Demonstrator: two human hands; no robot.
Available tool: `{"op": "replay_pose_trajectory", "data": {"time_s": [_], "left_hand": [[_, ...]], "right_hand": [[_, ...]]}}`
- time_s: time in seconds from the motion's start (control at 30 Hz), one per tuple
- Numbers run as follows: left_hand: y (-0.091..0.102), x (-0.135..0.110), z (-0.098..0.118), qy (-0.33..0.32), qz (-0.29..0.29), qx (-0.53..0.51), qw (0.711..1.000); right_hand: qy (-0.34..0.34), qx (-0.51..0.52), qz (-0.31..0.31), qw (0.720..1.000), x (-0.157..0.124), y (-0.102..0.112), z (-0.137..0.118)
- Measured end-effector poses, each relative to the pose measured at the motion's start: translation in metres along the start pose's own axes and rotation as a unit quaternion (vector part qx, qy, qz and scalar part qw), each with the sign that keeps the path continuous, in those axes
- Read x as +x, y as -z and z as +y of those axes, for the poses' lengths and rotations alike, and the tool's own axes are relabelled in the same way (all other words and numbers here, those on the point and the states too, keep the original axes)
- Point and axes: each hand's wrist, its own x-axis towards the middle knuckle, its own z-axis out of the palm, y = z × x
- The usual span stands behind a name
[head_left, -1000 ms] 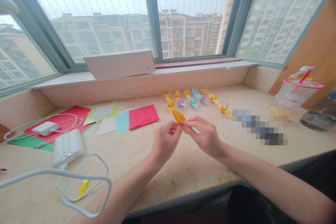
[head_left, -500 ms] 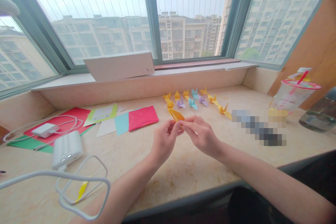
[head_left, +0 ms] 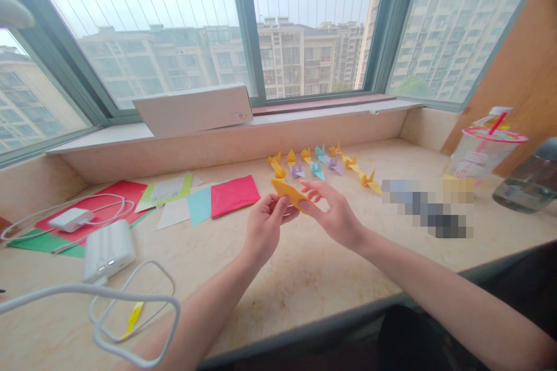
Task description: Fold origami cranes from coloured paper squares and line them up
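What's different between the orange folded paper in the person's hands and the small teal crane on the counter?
The orange folded paper is held up in the left hand, while the teal paper crane rests on the stone counter. The orange paper is a long, pointed shape; the crane has raised wings. Both are folded paper.

Here's the folded orange origami paper point(head_left: 288, 192), a flat, pointed shape with its long tip aimed far left, held up in the air, pinched by the left hand point(head_left: 265, 233) at its near edge, the right hand point(head_left: 334, 214) open just beside it
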Motion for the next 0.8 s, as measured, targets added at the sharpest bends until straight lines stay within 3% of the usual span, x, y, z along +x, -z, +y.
{"op": "replay_pose_trajectory", "data": {"time_s": [0.13,0.27,0.5,0.67,0.8], "left_hand": [[-0.0001,-0.0003,0.0031,-0.007,-0.009,0.005,1.000],[-0.0008,-0.0021,0.0030,-0.044,-0.015,0.030,0.998],[-0.0016,-0.0030,-0.0009,-0.091,-0.036,0.078,0.992],[-0.0006,-0.0013,0.0038,-0.084,-0.026,0.072,0.993],[-0.0016,-0.0014,0.0052,-0.067,-0.024,0.074,0.995]], "right_hand": [[-0.085,0.103,-0.079,0.988,0.0018,0.0006,-0.0001],[-0.112,0.103,-0.028,0.988,0.0010,0.0005,-0.0004],[-0.101,0.053,0.005,0.993,0.0002,0.0020,-0.0001],[-0.046,0.058,0.008,0.997,0.0028,0.0041,-0.0009],[-0.076,0.075,-0.019,0.994,0.0037,0.0058,-0.0034]]}}
